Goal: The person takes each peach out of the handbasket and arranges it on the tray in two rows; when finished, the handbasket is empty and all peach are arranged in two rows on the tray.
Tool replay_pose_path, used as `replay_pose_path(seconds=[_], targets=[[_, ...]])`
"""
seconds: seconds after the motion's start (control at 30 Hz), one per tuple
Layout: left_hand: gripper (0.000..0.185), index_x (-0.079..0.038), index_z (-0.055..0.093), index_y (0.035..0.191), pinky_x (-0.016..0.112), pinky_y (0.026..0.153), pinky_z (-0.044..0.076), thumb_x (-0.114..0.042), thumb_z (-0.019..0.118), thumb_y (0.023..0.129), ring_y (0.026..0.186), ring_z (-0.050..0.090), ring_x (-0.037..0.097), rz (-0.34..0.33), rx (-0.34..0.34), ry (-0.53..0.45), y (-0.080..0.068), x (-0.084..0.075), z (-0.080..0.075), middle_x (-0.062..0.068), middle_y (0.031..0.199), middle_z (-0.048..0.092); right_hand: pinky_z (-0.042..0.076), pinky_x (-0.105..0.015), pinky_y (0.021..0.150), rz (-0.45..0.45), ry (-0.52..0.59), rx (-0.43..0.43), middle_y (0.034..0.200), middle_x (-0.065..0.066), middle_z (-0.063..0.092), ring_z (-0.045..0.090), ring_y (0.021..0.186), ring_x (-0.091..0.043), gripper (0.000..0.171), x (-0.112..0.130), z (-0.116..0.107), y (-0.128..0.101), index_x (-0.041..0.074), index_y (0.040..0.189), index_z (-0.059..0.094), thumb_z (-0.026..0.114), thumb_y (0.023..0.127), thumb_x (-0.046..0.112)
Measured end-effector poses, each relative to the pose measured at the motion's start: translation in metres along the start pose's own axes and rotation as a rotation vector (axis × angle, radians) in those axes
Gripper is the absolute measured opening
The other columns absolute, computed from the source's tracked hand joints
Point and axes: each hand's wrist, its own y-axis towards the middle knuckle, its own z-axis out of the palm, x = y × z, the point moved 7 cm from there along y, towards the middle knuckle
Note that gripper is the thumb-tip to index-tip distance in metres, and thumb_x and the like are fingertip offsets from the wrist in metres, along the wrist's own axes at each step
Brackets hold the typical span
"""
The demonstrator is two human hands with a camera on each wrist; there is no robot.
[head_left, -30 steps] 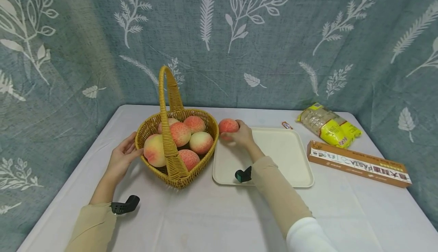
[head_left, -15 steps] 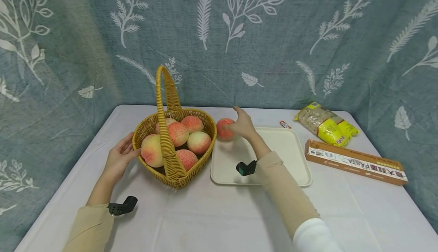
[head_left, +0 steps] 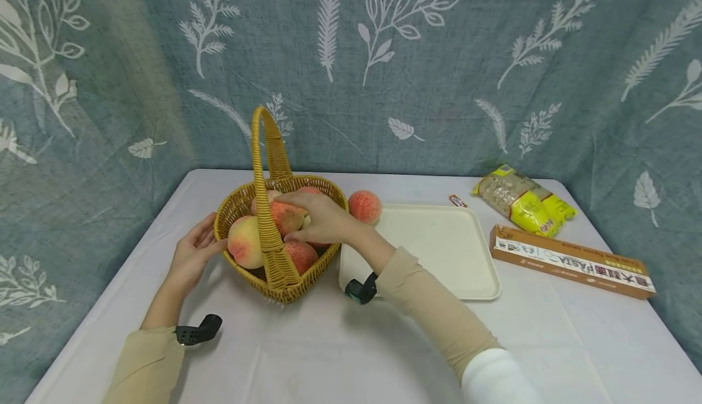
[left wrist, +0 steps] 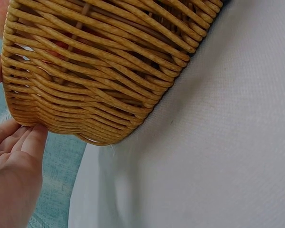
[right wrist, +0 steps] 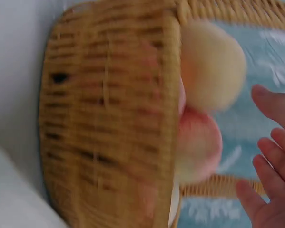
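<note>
Several peaches [head_left: 289, 216] sit heaped in the wicker basket [head_left: 241, 204] at the counter's [head_left: 351, 343] left-centre, and the right hand [head_left: 320, 220] is in over the rim, spread across the fruit. Its fingers [right wrist: 270, 168] are loosely curved and apart; whether they have closed on a peach, I cannot tell. The left hand [head_left: 192, 258] is on the basket's outer left wall, fingers [left wrist: 18, 137] straight and together, tips touching the weave, gripping nothing. One more peach [head_left: 364, 206] rests at the far-left corner of the cream tray [head_left: 450, 251], just right of the basket. Further right: a long pasta box [head_left: 573, 261], and behind it a yellow packet [head_left: 523, 200].
</note>
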Motion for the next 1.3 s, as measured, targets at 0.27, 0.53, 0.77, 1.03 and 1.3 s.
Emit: replay_pose_path(seconds=[0.27, 0.53, 0.77, 1.03, 1.3], targets=[[0.073, 0.002, 0.009, 0.154, 0.01, 0.101, 0.037, -0.001, 0.053, 0.097, 0.143, 0.014, 0.041, -0.007, 0.01, -0.013, 0.0, 0.001, -0.001, 0.028, 0.157, 0.012, 0.024, -0.018, 0.113, -0.161, -0.101, 0.14, 0.148, -0.01, 0.045, 0.035, 0.14, -0.02, 0.07, 0.024, 0.032, 0.023, 0.005, 0.147, 0.041, 0.073, 0.088, 0.026], [0.073, 0.003, 0.008, 0.154, 0.007, 0.096, 0.039, -0.001, 0.053, 0.096, 0.143, 0.015, 0.041, 0.003, 0.028, -0.022, 0.001, -0.003, 0.002, 0.029, 0.157, 0.011, 0.014, -0.022, 0.117, -0.169, -0.12, 0.222, 0.157, -0.011, 0.03, 0.014, 0.147, -0.024, 0.074, 0.026, 0.05, 0.027, 0.008, 0.153, 0.03, 0.067, 0.092, 0.028], [0.073, 0.003, 0.009, 0.154, 0.007, 0.096, 0.039, 0.0, 0.053, 0.096, 0.143, 0.015, 0.041, -0.005, 0.032, -0.031, 0.002, -0.004, 0.003, 0.027, 0.157, 0.012, 0.011, -0.019, 0.116, -0.185, -0.133, 0.214, 0.158, -0.013, 0.024, 0.015, 0.147, -0.022, 0.07, 0.027, 0.055, 0.024, 0.003, 0.154, 0.025, 0.06, 0.097, 0.022], [0.072, 0.004, 0.01, 0.154, 0.004, 0.092, 0.039, 0.001, 0.053, 0.096, 0.143, 0.015, 0.042, 0.005, 0.025, -0.042, 0.002, -0.005, 0.001, 0.028, 0.157, 0.012, 0.013, -0.019, 0.116, -0.201, -0.161, 0.185, 0.155, -0.013, 0.03, 0.024, 0.145, -0.023, 0.062, 0.029, 0.055, 0.027, 0.003, 0.152, 0.028, 0.056, 0.1, 0.021], [0.072, 0.004, 0.01, 0.153, 0.005, 0.094, 0.039, 0.002, 0.053, 0.095, 0.143, 0.015, 0.042, 0.007, 0.02, -0.041, 0.0, -0.005, -0.002, 0.03, 0.156, 0.012, 0.015, -0.016, 0.114, -0.205, 0.037, 0.124, 0.153, -0.018, 0.035, 0.028, 0.143, -0.023, 0.076, 0.028, 0.047, 0.029, -0.004, 0.149, 0.032, 0.072, 0.088, 0.017]])
